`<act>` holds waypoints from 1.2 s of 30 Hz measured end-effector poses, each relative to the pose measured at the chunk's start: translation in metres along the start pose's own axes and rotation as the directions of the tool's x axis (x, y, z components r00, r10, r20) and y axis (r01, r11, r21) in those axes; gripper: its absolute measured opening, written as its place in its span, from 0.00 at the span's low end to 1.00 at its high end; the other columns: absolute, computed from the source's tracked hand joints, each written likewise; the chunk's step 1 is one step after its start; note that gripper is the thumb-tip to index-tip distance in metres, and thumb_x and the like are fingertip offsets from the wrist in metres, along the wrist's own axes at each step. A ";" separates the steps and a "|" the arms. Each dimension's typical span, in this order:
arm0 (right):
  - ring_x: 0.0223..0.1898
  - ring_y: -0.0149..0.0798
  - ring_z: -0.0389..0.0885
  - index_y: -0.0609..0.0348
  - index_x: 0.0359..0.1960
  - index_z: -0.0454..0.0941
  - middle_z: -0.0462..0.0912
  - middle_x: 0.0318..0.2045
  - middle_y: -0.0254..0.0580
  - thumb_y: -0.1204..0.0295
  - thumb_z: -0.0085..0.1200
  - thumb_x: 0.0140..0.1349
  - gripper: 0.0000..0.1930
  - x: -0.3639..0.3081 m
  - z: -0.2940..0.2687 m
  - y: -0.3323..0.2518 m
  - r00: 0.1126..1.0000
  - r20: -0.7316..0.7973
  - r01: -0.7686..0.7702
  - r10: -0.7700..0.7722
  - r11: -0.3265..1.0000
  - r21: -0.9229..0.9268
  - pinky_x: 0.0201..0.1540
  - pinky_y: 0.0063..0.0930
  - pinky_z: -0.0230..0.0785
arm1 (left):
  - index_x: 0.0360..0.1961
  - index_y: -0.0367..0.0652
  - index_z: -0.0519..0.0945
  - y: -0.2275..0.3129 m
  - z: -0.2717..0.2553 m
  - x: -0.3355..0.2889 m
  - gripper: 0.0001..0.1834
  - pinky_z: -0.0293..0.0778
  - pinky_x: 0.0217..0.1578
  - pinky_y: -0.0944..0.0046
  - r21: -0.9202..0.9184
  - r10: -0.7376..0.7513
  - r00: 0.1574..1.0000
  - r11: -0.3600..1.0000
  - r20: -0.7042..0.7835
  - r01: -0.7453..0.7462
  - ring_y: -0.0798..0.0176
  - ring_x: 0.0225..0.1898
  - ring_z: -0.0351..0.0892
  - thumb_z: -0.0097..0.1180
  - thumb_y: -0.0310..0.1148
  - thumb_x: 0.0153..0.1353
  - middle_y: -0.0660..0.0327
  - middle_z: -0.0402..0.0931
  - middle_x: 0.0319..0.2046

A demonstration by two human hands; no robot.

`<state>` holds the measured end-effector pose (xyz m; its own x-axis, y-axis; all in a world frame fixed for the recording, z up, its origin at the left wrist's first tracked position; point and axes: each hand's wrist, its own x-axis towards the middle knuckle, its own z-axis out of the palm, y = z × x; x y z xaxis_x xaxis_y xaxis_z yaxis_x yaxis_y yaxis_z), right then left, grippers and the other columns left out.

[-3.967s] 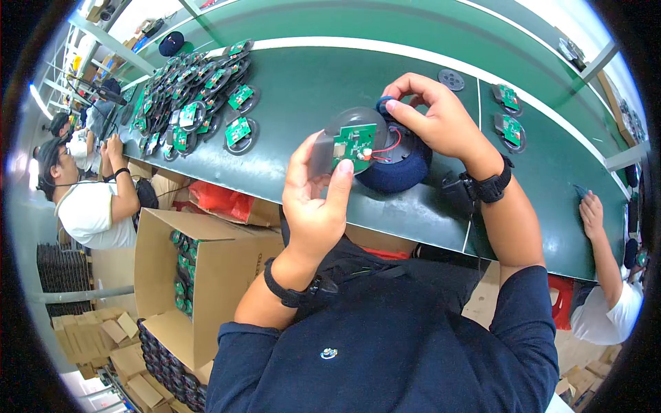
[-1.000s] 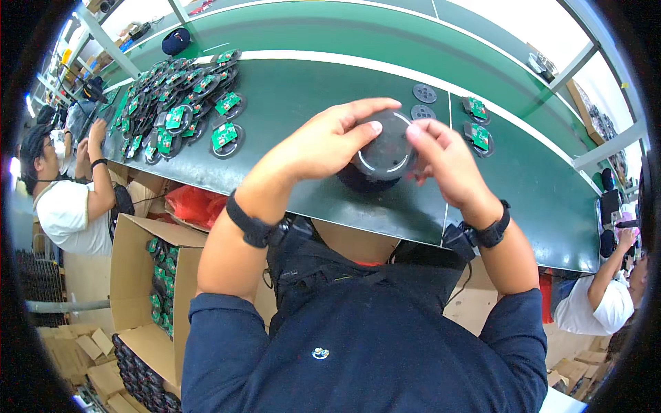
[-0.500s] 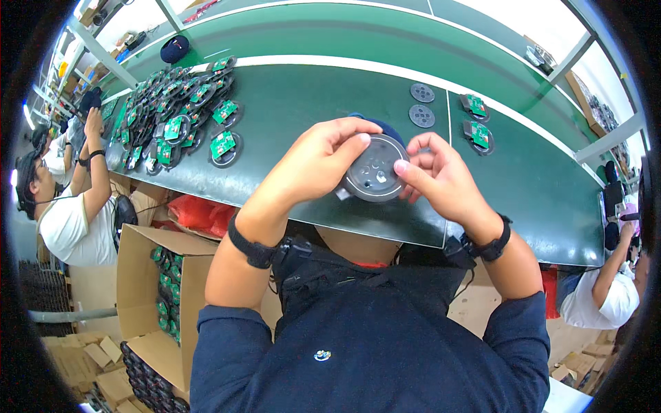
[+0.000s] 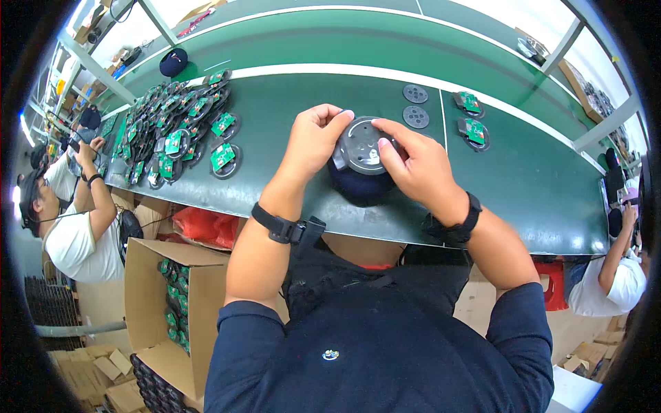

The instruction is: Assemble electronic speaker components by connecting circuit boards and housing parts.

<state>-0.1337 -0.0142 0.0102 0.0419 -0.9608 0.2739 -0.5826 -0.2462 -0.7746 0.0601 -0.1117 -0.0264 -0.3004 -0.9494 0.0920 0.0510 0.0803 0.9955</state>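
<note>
Between my hands is a round, dark translucent plastic disc [image 4: 363, 148] with several small holes and a lighter rim. My left hand [image 4: 315, 141] pinches its left upper edge between thumb and fingertips. With thumb and forefinger, my right hand [image 4: 418, 162] grips the disc's right side. Beneath it sits a dark navy rounded piece [image 4: 363, 189] on the bench, mostly covered by the disc. Whether the two are joined, I cannot tell. Just beyond my right hand lie two flat grey discs with holes, a far one [image 4: 415, 93] and a near one [image 4: 416, 117].
A heap of round black parts with green circuit boards [image 4: 169, 113] covers the green bench's left part. Two similar parts [image 4: 474, 132] lie at right. A navy round piece [image 4: 173, 62] stands far left. An open carton [image 4: 206, 316] is below left. Other people work at both sides.
The disc has tilted and shifted slightly left, and the navy piece now shows below it on the near side. My right hand has closed in onto the disc's rim.
</note>
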 end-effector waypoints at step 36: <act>0.47 0.52 0.75 0.55 0.39 0.80 0.78 0.43 0.45 0.63 0.69 0.52 0.15 -0.013 -0.055 0.109 0.989 0.129 0.103 -0.066 0.947 -0.305 0.50 0.43 0.73 | 0.65 0.38 0.69 0.000 0.045 0.150 0.42 0.69 0.61 0.57 0.462 0.228 0.973 0.859 0.041 -0.221 0.55 0.58 0.76 0.73 0.47 0.54 0.48 0.76 0.56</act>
<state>-0.2424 -0.0219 -0.0461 0.1845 -0.9507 0.2492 -0.7948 -0.2934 -0.5312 -0.0276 -0.2409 -0.0118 -0.3199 -0.8927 0.3173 -0.3297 0.4189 0.8461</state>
